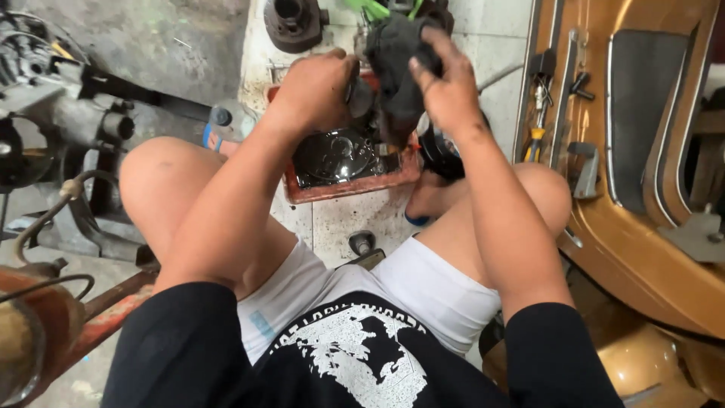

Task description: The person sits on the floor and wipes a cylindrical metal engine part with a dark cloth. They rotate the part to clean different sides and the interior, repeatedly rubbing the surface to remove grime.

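My left hand (317, 87) grips a dark metal engine part (360, 97), which is mostly hidden by my fingers. My right hand (445, 83) presses a black greasy rag (399, 64) against that part. Both hands are held above a red tray (343, 189) that holds dark oily liquid and a round black metal cover (332, 155). I am squatting, and my knees frame the tray on both sides.
A dark engine cylinder (293, 23) stands on the tiled floor beyond the tray. A brown scooter body (642, 227) with tools (538, 98) on its floorboard fills the right. Engine parts (68, 113) and a rusty red stand (75, 310) lie on the left.
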